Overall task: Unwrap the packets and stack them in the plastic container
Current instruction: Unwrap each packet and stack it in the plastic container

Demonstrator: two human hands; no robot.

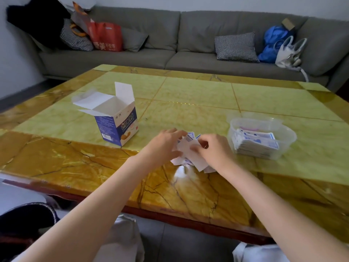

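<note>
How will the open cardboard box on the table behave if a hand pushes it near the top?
The cardboard box will probably tip rather than slide: it stands tall on a small base. It looks empty inside, so it is likely very light. Its open flaps seem thin and would probably bend under the fingers.

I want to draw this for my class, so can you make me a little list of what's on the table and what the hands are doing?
table: yellow-green and brown marble top
open box: blue and white cardboard box, flaps up, on the left
plastic container: clear tub on the right, a stack of packets inside
loose packets: white pile in the middle, under the hands
left hand: holding the pile
right hand: fingers pinching a packet
behind: grey sofa with bags and cushions
</note>
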